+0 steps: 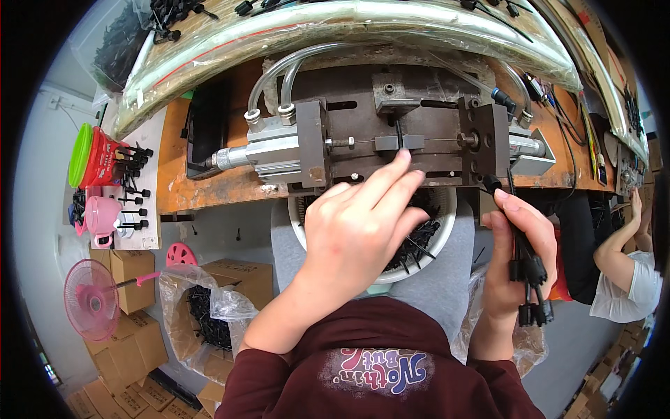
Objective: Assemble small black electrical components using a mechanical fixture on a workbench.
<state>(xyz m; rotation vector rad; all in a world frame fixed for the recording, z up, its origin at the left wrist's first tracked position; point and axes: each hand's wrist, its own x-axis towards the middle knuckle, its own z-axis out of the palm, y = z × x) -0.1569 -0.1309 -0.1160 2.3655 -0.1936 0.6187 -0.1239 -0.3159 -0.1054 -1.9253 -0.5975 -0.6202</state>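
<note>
- While one thin black rod (399, 130) stands in the clamp fixture (349, 157), lying across a small grey block (386, 143) at its centre, the work seems to be partway through a single piece.
- Left hand (357, 227): fingers stretched forward, thumb spread apart from them, the index fingertip at the near end of the rod; whether it touches or only hovers, I cannot tell.
- Right hand (513, 244): curled around a bunch of black capped rods (527, 269), with one capped end (492, 184) at thumb and index finger, just beside the fixture's right plate (488, 143).
- Judged by what lies here, one piece is set in place; the held bunch and a heap of black parts (419, 244) in the white basket (447, 241) on the lap lie outside the fixture. Which are finished cannot be told.
- The rod looks slim, straight and dark; the bunched ones have thin shafts and thicker, ribbed-looking caps hanging downward.
</note>
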